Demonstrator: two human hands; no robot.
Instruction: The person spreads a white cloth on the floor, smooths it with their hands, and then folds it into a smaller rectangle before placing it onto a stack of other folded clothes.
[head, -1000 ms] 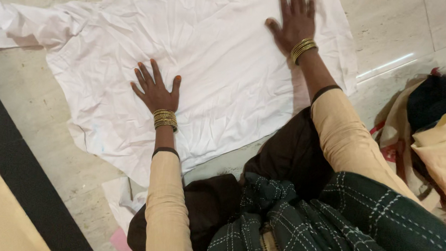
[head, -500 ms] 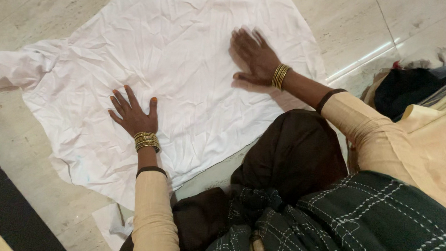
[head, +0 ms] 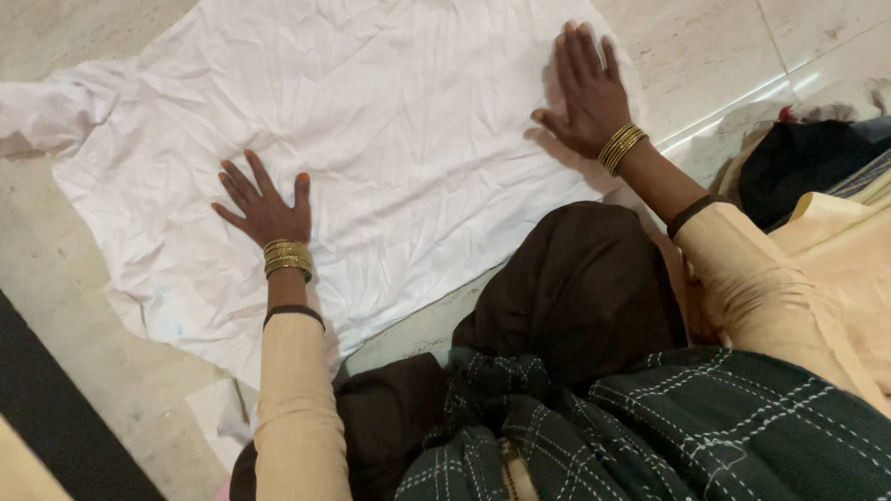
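A wrinkled white shirt (head: 391,118) lies spread flat on the pale stone floor, one sleeve stretching off to the left. My left hand (head: 262,207) rests palm down on its near left part, fingers spread. Palm down too, my right hand (head: 588,91) presses the shirt near its right edge. Both wrists carry gold bangles. Neither hand grips anything.
A heap of folded clothes (head: 848,208), black and cream, sits at the right. A black floor strip (head: 38,403) runs along the lower left. My dark-clad knee (head: 574,296) and checked shawl (head: 718,443) fill the foreground. A scrap of white cloth (head: 220,416) lies beside my left arm.
My right hand slid back across the shirt from its middle to the right edge. My left hand stayed almost where it was.
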